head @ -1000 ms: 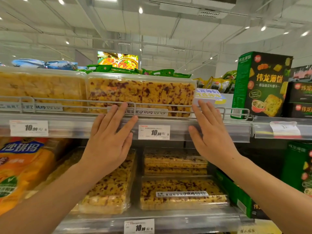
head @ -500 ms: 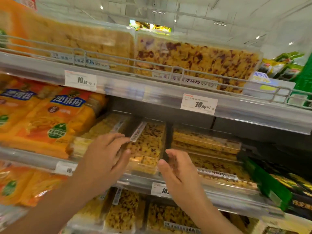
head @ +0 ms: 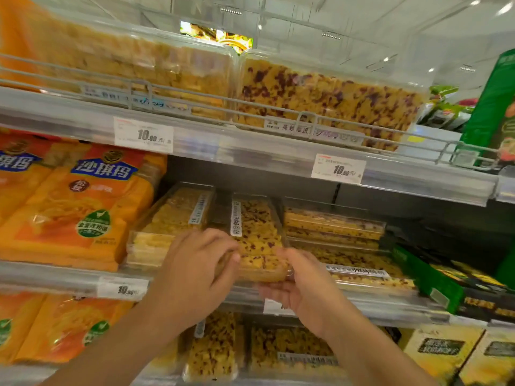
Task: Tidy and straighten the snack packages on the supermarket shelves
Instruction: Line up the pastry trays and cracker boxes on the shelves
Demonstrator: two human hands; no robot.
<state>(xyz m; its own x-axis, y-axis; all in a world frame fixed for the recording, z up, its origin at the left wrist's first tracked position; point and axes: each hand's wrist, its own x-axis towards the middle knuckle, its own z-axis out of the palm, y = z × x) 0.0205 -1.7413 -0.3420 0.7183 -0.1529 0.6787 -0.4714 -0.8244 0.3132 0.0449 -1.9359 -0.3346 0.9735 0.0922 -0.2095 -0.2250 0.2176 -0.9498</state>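
On the middle shelf, front edge: my left hand and right hand both pinch the near end of the clear snack box, which lies skewed. I'd turn it square, then slide it back evenly.

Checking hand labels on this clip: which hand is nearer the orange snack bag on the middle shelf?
Left. The left hand grips the clear cranberry snack box just right of the orange snack bag; the right hand holds that box's far side, farther away.
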